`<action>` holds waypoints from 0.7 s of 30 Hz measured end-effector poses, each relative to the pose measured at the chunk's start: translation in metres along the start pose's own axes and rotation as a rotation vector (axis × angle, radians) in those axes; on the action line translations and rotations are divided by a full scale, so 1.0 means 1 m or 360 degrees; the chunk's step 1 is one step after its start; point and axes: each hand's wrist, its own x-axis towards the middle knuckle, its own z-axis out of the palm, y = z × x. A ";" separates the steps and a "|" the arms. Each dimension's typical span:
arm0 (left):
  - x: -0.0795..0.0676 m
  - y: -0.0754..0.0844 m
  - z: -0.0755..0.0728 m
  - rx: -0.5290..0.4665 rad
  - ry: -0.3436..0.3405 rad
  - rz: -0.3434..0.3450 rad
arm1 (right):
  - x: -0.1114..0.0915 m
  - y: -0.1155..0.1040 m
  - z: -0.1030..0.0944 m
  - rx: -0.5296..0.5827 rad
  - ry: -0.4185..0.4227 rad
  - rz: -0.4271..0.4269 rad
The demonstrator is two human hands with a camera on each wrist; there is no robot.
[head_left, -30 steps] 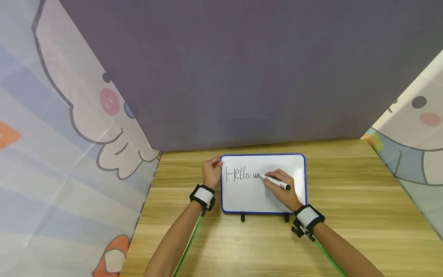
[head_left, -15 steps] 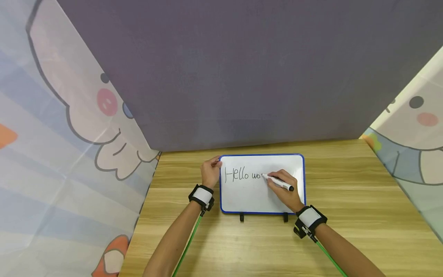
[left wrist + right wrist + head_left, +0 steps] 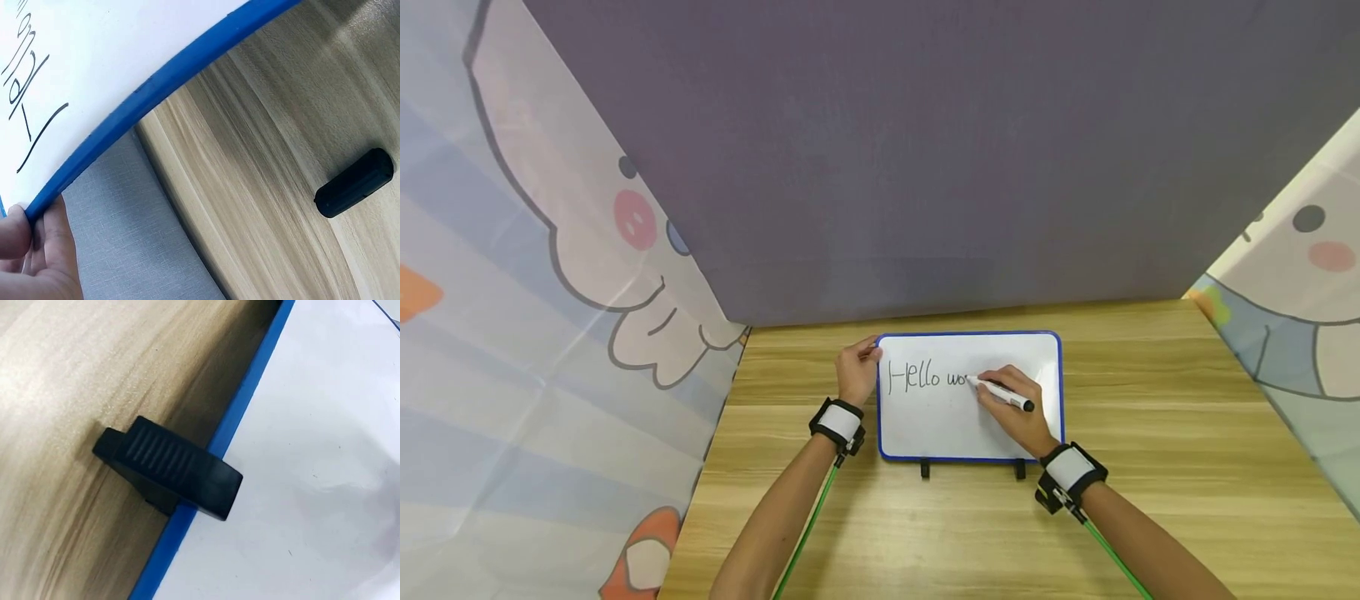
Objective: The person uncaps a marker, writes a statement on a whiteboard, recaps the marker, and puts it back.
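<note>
A whiteboard (image 3: 925, 433) with a blue frame bears the black handwriting "Hello wo" plus a stroke at the pen tip. My left hand (image 3: 856, 373) holds its upper left edge; in the left wrist view, thumb and fingers (image 3: 57, 240) pinch the blue frame (image 3: 147, 94). With my right hand (image 3: 1018, 412) I grip a white marker (image 3: 1003, 394) with a black end, its tip right at the lettering. The right wrist view shows a black clip-like foot (image 3: 181, 465) gripping the board's lower edge, while the right hand is out of that view.
Two black feet (image 3: 925, 468) stick out below the board on the wooden table (image 3: 1150, 400). A small black cylindrical piece (image 3: 355, 182) lies on the wood in the left wrist view. Behind rises a grey fabric panel (image 3: 910, 167), with cartoon-printed sheets (image 3: 475, 375) at both sides.
The marker and right hand have shifted slightly right along the line. The "o" after the "w" is now closed, with a short stroke beside it. The left hand stays at the edge.
</note>
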 end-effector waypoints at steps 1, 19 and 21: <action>0.000 0.000 0.000 0.0001 0.0003 0.0000 | 0.000 0.005 0.000 -0.0005 0.0009 -0.0012; -0.002 0.001 0.002 -0.0002 0.0045 0.0059 | -0.005 -0.019 -0.005 -0.0012 -0.0005 0.0048; -0.003 0.001 0.002 -0.0013 0.0054 0.0075 | -0.006 -0.017 -0.005 -0.0011 -0.0004 0.0059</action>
